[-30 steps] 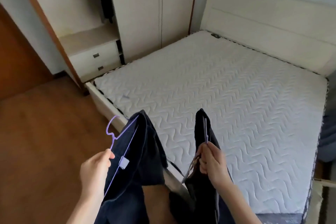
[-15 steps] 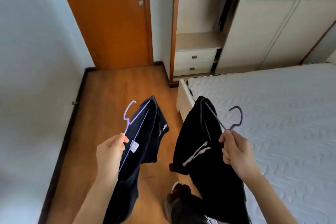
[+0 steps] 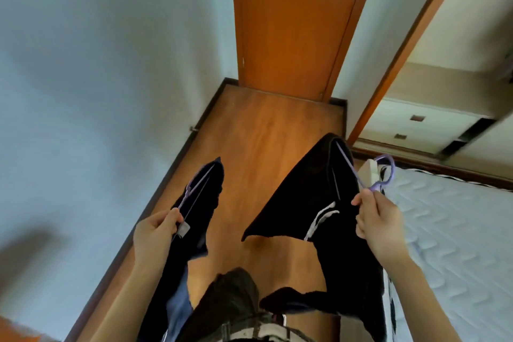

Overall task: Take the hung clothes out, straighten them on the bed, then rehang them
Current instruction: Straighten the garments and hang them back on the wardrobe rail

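Left hand [image 3: 155, 236] pinching a purple hanger [image 3: 194, 191] draped in a dark garment [image 3: 200, 219], right hand [image 3: 380, 225] pinching another hanger [image 3: 380, 175] bearing black clothing [image 3: 311, 197] (held apart, likely against tangling), beside the bed [image 3: 458, 230], facing the wardrobe [image 3: 433, 119].

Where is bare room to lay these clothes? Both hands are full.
The mattress, right of the right hand, is bare. The floor between wall and bed is bare toward the door, crowded near your feet by hanging clothes.
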Motion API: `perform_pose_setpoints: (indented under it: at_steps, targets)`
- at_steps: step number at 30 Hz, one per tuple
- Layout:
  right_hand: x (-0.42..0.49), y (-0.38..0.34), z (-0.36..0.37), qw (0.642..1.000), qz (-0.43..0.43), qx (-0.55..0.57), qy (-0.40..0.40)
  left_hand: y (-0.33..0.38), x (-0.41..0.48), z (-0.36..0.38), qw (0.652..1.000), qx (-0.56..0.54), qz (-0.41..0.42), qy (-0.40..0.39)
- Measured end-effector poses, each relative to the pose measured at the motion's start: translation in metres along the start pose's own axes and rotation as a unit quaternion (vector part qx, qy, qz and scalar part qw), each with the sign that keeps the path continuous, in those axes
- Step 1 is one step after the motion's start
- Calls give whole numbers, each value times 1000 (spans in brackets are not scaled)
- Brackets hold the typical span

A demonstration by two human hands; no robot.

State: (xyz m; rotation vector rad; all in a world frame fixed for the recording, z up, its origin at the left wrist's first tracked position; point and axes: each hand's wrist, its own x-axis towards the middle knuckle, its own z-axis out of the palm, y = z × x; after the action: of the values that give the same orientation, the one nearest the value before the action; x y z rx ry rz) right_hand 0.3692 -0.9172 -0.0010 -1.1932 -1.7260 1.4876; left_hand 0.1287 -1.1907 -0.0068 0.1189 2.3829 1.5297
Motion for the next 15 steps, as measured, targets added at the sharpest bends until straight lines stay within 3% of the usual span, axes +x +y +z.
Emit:
perform_pose_setpoints:
  at_steps: [7, 15]
  targets:
    - [130, -5, 18, 999, 32, 5, 11, 44, 129, 80, 999, 31, 24, -20]
    - [256, -36, 14, 984, 91, 58, 141, 140, 299, 213, 985, 39, 60, -157]
